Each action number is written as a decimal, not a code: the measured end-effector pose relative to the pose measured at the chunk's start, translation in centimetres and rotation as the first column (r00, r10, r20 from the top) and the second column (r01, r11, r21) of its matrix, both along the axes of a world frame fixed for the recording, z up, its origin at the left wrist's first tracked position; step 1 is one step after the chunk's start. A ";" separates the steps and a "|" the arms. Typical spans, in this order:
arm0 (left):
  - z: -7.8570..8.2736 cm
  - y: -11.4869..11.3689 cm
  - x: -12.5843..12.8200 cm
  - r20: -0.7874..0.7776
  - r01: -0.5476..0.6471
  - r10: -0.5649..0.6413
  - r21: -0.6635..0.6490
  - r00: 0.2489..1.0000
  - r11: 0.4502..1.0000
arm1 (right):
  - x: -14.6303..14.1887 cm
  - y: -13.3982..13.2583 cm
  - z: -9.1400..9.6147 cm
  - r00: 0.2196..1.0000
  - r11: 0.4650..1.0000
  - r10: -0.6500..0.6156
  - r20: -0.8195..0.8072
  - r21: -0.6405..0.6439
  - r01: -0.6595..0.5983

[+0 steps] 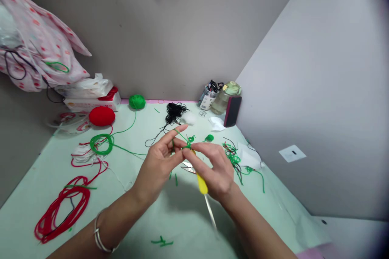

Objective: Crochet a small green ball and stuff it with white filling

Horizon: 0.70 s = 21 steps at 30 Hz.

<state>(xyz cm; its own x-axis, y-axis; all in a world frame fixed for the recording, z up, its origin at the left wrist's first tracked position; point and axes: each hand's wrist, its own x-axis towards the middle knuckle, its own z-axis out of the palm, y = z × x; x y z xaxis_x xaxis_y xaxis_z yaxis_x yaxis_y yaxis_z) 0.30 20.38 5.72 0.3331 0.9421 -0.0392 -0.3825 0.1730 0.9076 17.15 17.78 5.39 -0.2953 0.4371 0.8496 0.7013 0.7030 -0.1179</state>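
My left hand (158, 164) pinches a small piece of green crochet work (187, 145), with green yarn wound over its raised index finger. In my right hand (214, 166) is a crochet hook with a yellow grip (201, 184); its metal shaft points down toward the table. Both hands meet at the green piece, where the hook's tip is hidden by the fingers. Partly behind the hands lie scissors (189, 167), blades showing. A green strand runs from my left hand toward a loose green yarn coil (101, 144).
On the left lie a red yarn coil (62, 210) and a red yarn ball (102, 117). A green ball (137, 102) and a black yarn tangle (175, 113) sit near the wall. At right are a leaning phone (232, 111), a bottle (221, 101) and yarn scraps (232, 157).
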 end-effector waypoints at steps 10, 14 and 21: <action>0.6 0.8 -0.8 0.180 0.175 -0.154 -0.105 0.972 0.979 | 0.5 1.0 0.7 0.614 0.782 0.071 -0.786 -0.338 -0.523; 0.6 0.4 -0.3 0.101 0.103 -0.099 -0.033 0.990 0.994 | 0.0 0.9 0.6 0.721 0.820 0.067 -0.690 -0.373 -0.433; 0.1 0.4 0.2 0.200 0.123 -0.086 -0.179 0.976 0.976 | -0.4 0.3 -0.6 0.942 0.967 0.095 -0.322 -0.194 -0.164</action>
<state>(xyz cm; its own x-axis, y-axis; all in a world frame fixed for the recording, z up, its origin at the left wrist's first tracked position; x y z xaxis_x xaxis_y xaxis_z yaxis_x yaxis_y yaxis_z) 0.47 20.74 5.83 0.4481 0.8829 -0.1402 -0.5150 0.3831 0.7668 16.72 18.03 4.78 -0.1009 0.5946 0.7977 0.5111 0.7188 -0.4712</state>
